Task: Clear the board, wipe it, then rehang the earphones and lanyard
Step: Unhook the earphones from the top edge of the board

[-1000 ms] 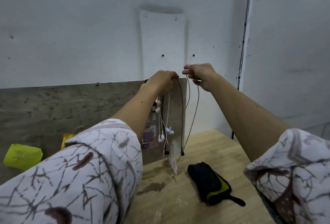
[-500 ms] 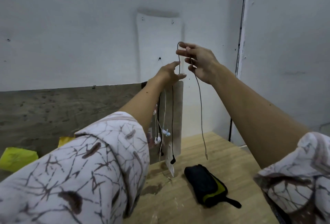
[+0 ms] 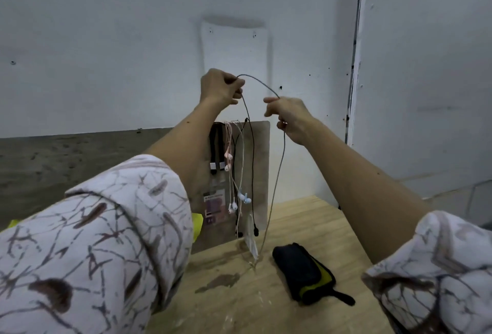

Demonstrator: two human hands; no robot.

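Sleeves (image 3: pixel 101 240) white with brown branching pattern. Pouch (image 3: pixel 300 271) black, yellow-green trim. Tabletop (image 3: pixel 306 216) pale wood. Earbuds (image 3: pixel 228 159) pink, another pair (image 3: pixel 244 197) light blue. Lanyard (image 3: pixel 216 144) black; badge (image 3: pixel 214 207) possibly purple.

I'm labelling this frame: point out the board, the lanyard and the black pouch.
board (image 3: pixel 261 174), head view, bare right part.
lanyard (image 3: pixel 216 144), head view, black strap.
black pouch (image 3: pixel 295 267), head view, top face.

White wall (image 3: pixel 106 41) w/ grey lower panel (image 3: pixel 66 163); light wood table (image 3: pixel 306 227) below.
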